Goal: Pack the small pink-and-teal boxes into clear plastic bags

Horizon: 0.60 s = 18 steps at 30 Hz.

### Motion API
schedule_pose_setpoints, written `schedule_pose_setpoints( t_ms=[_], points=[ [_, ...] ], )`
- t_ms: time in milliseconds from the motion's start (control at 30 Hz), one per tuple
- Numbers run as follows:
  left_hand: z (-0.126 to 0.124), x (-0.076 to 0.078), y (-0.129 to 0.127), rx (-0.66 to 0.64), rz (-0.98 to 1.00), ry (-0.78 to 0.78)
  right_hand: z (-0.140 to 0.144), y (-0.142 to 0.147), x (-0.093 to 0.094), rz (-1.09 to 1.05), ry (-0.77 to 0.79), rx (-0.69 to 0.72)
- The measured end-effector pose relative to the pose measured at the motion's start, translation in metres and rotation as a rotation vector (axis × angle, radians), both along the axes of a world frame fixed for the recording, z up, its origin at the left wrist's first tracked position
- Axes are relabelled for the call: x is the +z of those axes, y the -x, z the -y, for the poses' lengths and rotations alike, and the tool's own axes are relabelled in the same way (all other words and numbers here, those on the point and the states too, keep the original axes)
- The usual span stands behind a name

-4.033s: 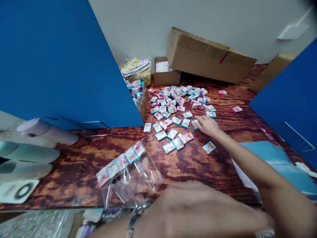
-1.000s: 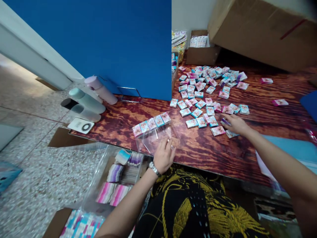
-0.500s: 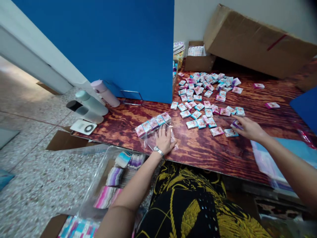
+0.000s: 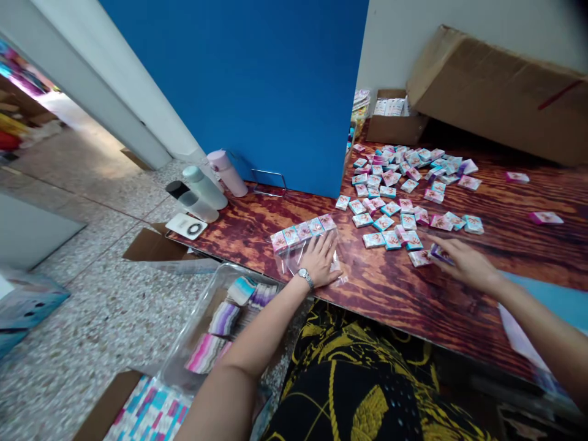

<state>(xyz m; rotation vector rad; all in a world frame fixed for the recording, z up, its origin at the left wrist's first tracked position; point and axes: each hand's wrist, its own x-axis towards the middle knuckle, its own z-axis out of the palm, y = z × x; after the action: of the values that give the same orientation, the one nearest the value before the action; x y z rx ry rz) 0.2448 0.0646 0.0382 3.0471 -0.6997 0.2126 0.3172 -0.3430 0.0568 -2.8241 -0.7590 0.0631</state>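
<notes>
My left hand (image 4: 318, 260) lies flat with its fingers stretched over a clear plastic bag (image 4: 339, 278). A row of several small printed boxes (image 4: 304, 231), pink, blue and purple, lies along the bag's far side, just beyond my fingertips. My right hand (image 4: 466, 262) is low over the table, its fingers on a small purple box (image 4: 440, 253). A pink box (image 4: 419, 259) lies just left of that one. Many more small boxes (image 4: 390, 177) are scattered loosely farther back on the wood-grain table.
A blue panel (image 4: 239, 92) stands upright at the back. Bottles (image 4: 205, 187) and a white device (image 4: 187, 226) are at the table's left end. A clear bin (image 4: 220, 275) with stacked coloured pieces sits below the edge. A large carton (image 4: 496, 92) leans behind the boxes.
The view has swung left, so the table sits farther right. My right hand has come nearer with the purple box, and now covers where a blue box lay. My left hand stays on the bag.
</notes>
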Motion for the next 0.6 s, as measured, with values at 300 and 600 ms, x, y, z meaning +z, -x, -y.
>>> schedule_pose_setpoints(
  t_ms=[300, 600],
  points=[
    [-0.007, 0.004, -0.014, 0.042, -0.110, -0.066, -0.006, 0.010, -0.006, 0.040, -0.026, 0.005],
    [-0.020, 0.000, -0.028, -0.001, -0.077, -0.158, 0.047, -0.003, 0.016, 0.066, -0.048, -0.069]
  ],
)
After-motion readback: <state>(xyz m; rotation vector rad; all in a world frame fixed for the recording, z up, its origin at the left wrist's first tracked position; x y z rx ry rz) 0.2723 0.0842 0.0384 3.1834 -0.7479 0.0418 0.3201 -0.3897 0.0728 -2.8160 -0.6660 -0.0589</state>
